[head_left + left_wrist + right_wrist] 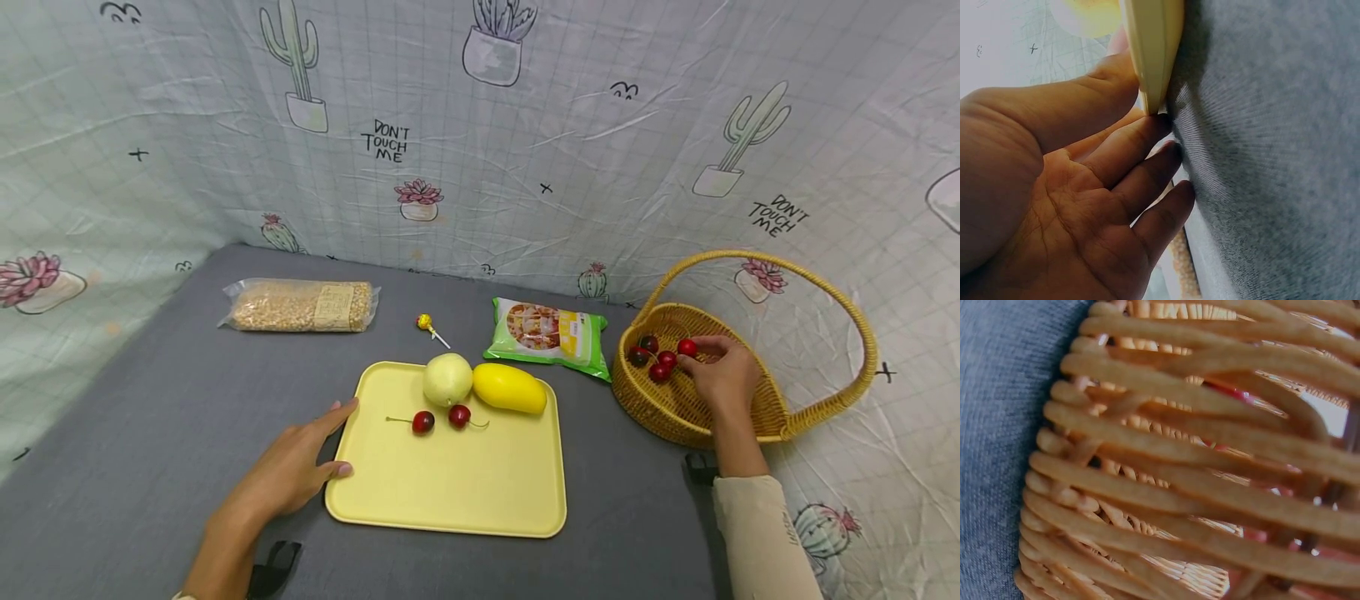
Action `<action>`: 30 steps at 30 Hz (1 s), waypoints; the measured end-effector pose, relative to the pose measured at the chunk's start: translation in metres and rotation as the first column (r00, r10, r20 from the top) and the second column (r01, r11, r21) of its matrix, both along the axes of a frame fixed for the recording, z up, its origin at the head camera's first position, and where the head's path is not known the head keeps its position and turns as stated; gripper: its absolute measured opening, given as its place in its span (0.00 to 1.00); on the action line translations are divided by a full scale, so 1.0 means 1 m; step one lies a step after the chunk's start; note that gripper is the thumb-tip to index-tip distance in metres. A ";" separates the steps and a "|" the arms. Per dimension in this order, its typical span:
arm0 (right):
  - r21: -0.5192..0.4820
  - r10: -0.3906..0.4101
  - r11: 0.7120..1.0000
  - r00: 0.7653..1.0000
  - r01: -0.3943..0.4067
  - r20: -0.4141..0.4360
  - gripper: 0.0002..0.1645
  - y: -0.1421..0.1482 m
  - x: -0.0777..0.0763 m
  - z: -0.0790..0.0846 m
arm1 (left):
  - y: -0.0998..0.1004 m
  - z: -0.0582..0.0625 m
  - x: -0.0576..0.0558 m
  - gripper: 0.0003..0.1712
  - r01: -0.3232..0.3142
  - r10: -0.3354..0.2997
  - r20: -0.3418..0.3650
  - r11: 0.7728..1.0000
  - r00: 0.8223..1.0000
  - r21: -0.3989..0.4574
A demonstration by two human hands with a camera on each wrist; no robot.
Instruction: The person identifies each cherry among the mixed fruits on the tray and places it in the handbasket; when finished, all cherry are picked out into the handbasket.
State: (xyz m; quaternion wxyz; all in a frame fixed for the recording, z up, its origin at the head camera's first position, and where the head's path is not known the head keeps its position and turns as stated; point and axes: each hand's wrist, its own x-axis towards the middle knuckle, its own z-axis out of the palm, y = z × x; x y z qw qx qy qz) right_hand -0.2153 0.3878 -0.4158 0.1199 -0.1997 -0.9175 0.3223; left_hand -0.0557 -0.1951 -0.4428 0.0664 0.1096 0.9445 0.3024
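Note:
My right hand [726, 373] reaches into a wicker basket [667, 425] and pinches a red cherry [686, 347] between thumb and fingertips. Several more cherries [660, 372] lie beside it inside the basket. In the right wrist view, the basket's woven wall [1166, 437] hides the hand. On the left, my left hand [296, 462] rests with extended, spread fingers at the left rim of a yellow tray [450, 492]; thumb and index finger touch the rim. The tray holds two cherries with stems [423, 422], a pale green round fruit [447, 380] and a yellow mango-like fruit [510, 388].
Behind the tray lie a clear bag of grains [300, 306], a yellow-wrapped lollipop [425, 322] and a green snack packet [551, 336]. The basket's tall handle [757, 255] arches over its right side. A printed cloth [480, 150] hangs behind the grey table [150, 433].

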 end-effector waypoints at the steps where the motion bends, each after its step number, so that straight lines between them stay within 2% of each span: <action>1: 0.007 0.004 1.000 1.000 -0.004 0.016 0.24 0.000 0.000 0.000 | 0.000 0.000 0.000 0.52 0.000 0.000 -0.001 1.000 1.000 0.001; 6: 0.061 0.036 0.997 0.995 -0.042 0.095 0.24 0.003 0.001 -0.001 | 0.000 -0.001 0.000 0.52 0.002 -0.002 -0.009 1.000 1.000 -0.004; 10: 0.100 0.055 0.992 0.987 -0.071 0.150 0.23 0.004 0.003 -0.002 | -0.001 -0.001 0.000 0.52 0.002 -0.002 0.011 1.000 1.000 -0.009; 16: 0.115 0.068 0.989 0.981 -0.090 0.183 0.24 0.005 0.004 -0.001 | -0.001 -0.001 -0.002 0.53 0.003 -0.003 0.023 1.000 1.000 -0.013; 23: 0.125 0.073 0.987 0.975 -0.100 0.210 0.25 0.007 0.002 -0.001 | 0.000 -0.001 0.000 0.52 -0.002 0.002 0.002 1.000 1.000 0.000; 30: 0.132 0.075 0.985 0.968 -0.109 0.239 0.25 0.007 0.002 -0.001 | -0.001 0.000 -0.002 0.53 0.003 -0.003 0.026 1.000 1.000 -0.004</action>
